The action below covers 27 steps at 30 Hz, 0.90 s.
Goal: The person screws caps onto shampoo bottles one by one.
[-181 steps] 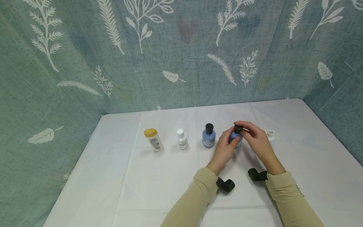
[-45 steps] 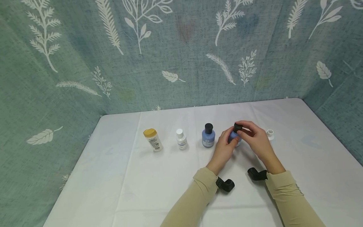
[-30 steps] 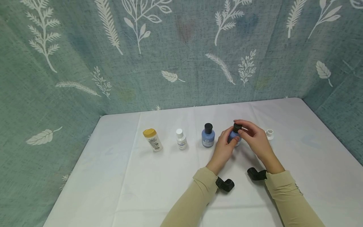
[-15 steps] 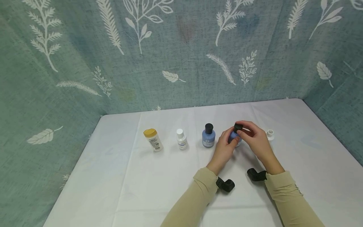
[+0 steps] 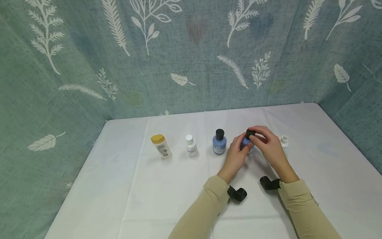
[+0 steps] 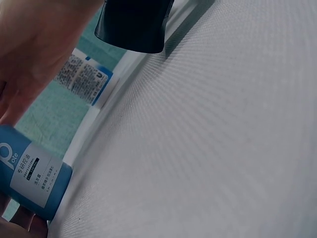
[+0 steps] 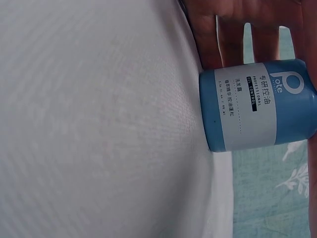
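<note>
Beside the person's other bottles, a blue shampoo bottle (image 5: 247,142) with a black cap (image 5: 251,132) stands upright on the white cloth. The left hand (image 5: 235,159) grips its body, fingers curled round the side. At the top, the right hand (image 5: 271,146) pinches the cap between thumb and fingers. In the left wrist view the bottle (image 6: 35,173) shows its pale label, and the right hand (image 6: 39,49) is above it. The right wrist view shows the bottle (image 7: 257,106) base against the cloth; its cap is out of frame there.
To the left stand another blue bottle (image 5: 219,144) with a black cap, a small white bottle (image 5: 191,146), and a cream bottle (image 5: 162,147) with a yellow cap. A white container (image 5: 284,141) stands right of the hands. Patterned green fabric (image 5: 191,59) rises behind the table.
Across the frames the right hand's fingers shift slightly around the cap while the left hand stays on the bottle. The other bottles stay in place.
</note>
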### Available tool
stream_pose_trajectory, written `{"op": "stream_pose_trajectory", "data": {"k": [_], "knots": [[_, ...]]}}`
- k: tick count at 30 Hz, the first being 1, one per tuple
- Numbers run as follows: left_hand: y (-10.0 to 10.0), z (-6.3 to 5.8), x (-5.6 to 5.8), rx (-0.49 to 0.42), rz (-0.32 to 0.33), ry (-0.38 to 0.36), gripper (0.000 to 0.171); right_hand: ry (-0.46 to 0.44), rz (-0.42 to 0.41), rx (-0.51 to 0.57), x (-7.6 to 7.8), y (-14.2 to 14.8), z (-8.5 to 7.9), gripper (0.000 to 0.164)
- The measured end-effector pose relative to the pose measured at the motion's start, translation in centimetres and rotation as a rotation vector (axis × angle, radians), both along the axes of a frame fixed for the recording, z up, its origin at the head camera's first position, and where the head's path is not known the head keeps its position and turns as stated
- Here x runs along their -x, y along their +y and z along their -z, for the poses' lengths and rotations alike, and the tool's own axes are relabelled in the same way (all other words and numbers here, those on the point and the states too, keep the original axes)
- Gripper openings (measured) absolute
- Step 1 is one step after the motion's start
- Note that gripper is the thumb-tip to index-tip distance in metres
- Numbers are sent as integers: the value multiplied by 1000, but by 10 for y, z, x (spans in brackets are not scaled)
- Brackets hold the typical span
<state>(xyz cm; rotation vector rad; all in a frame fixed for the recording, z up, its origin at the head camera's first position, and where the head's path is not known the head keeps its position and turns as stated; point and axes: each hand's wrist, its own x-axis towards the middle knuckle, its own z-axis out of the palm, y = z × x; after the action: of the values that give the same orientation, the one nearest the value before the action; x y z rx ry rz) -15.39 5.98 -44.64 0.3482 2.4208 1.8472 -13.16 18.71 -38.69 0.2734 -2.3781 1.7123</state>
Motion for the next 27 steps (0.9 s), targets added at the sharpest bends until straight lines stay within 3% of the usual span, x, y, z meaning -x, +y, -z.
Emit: {"op": "stream_pose_trajectory", "data": {"k": [13, 23, 27], "knots": [[0, 2, 2, 4, 11, 18, 45, 48, -17, -10, 2, 1, 0, 33], [1, 2, 2, 15, 6, 5, 45, -14, -69, 53, 7, 7, 12, 36], [1, 2, 2, 11, 4, 12, 45, 48, -66, 42, 6, 5, 8, 34]]}}
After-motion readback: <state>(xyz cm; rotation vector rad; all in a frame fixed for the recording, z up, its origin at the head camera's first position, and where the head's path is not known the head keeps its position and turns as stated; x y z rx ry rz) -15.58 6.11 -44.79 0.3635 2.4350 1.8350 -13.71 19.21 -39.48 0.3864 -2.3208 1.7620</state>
